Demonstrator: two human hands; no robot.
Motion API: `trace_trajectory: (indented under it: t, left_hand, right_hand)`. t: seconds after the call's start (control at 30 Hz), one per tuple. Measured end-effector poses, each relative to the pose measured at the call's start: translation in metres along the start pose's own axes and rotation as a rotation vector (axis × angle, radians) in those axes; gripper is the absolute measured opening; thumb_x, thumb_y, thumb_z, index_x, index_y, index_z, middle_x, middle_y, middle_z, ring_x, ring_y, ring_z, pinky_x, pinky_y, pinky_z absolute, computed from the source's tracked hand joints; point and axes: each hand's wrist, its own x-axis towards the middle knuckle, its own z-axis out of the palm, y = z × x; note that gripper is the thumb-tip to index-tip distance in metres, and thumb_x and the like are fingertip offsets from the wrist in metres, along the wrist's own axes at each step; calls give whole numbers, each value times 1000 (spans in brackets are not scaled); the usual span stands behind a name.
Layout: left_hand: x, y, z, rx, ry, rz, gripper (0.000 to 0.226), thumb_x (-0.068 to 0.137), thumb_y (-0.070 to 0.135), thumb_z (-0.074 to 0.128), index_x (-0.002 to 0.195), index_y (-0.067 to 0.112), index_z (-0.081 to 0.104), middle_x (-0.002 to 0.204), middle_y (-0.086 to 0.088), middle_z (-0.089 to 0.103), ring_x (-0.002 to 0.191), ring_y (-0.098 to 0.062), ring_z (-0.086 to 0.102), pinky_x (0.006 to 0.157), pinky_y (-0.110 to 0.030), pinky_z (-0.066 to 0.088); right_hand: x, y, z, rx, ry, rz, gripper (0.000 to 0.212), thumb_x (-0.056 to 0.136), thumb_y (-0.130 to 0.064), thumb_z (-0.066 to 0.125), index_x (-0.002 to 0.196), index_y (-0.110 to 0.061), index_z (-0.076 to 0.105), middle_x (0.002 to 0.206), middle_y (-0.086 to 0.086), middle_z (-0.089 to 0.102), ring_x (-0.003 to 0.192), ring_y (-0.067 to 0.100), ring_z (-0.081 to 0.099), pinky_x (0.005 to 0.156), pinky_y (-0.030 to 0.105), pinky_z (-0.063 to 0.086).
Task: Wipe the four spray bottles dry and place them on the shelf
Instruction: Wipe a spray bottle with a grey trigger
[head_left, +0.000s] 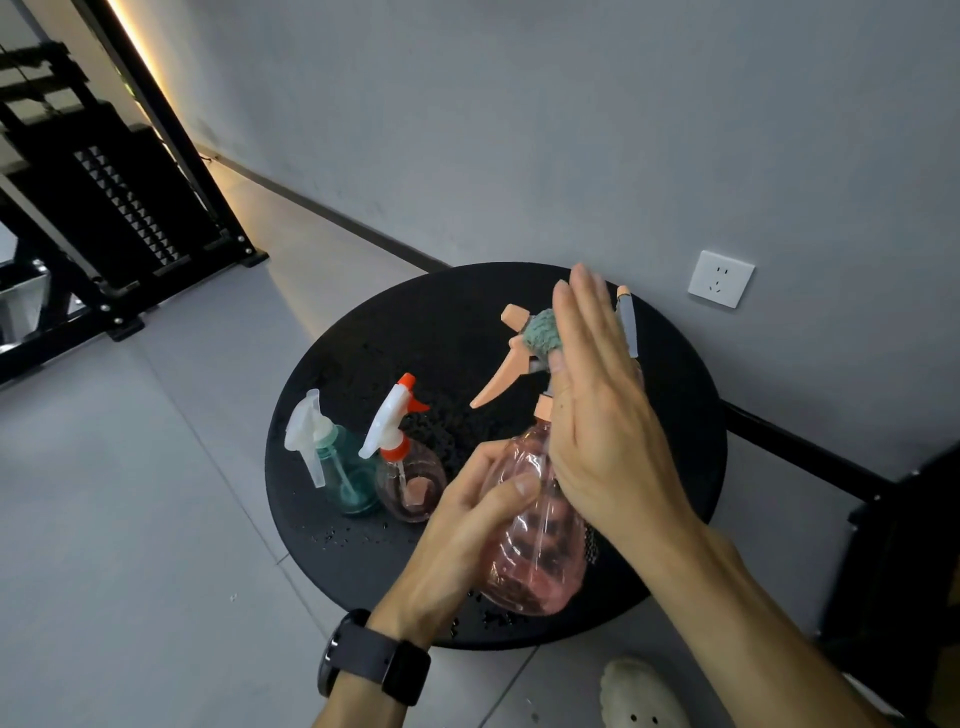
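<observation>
My left hand grips the body of a clear pink spray bottle with a peach trigger head, held above the round black table. My right hand presses a teal cloth against that bottle's sprayer head, fingers stretched out. On the table's left side stand a teal bottle with a white trigger and a small pink bottle with a white and orange trigger. Behind my right hand, part of another bottle's translucent peach-tipped top shows. Water drops dot the tabletop.
A grey wall with a white socket runs behind the table. A black metal rack stands at the far left. Dark furniture is at the right edge. A white shoe rests on the tiled floor below.
</observation>
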Motion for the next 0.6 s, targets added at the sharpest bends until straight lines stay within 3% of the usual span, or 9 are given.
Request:
trace_trajectory:
  t: [0.1, 0.23, 0.3, 0.47, 0.6]
  left_hand:
    - [1, -1, 0, -2, 23, 1, 57, 76, 49, 68, 122, 15, 60, 116, -17, 69, 104, -37, 69, 96, -52, 55]
    - [2, -1, -3, -24, 76, 6, 54, 80, 44, 67, 121, 9, 59, 111, -14, 71, 98, -30, 72, 79, -34, 60]
    - [3, 2, -5, -59, 106, 8, 54, 79, 43, 67, 120, 9, 59, 103, -6, 72, 88, -18, 73, 67, -23, 57]
    - [6, 2, -4, -78, 134, 19, 62, 73, 49, 69, 122, 12, 60, 109, -8, 72, 94, -22, 73, 71, -24, 57]
    - [4, 8, 4, 42, 206, 40, 45, 84, 40, 75, 125, 28, 63, 113, 5, 74, 101, -14, 72, 75, -22, 56]
  right_hand:
    - [-2, 1, 1, -11, -41, 9, 57, 100, 2, 34, 153, -9, 15, 160, -4, 3, 146, 1, -7, 116, 14, -4]
    - [-15, -1, 10, -11, -103, 1, 64, 96, 8, 38, 152, -8, 12, 162, 1, 6, 148, 7, -5, 121, 34, 9]
    - [-23, -3, 15, 15, -144, 7, 65, 96, 9, 38, 152, -10, 11, 162, -1, 5, 148, 6, -6, 121, 33, 10]
    - [-27, 0, 18, 56, -161, 16, 63, 98, 5, 34, 152, -14, 6, 162, -5, 1, 147, 2, -7, 120, 29, 10]
    - [-23, -1, 12, 90, -33, 42, 61, 99, 7, 35, 153, -9, 13, 163, 1, 4, 149, 10, -2, 119, 31, 15]
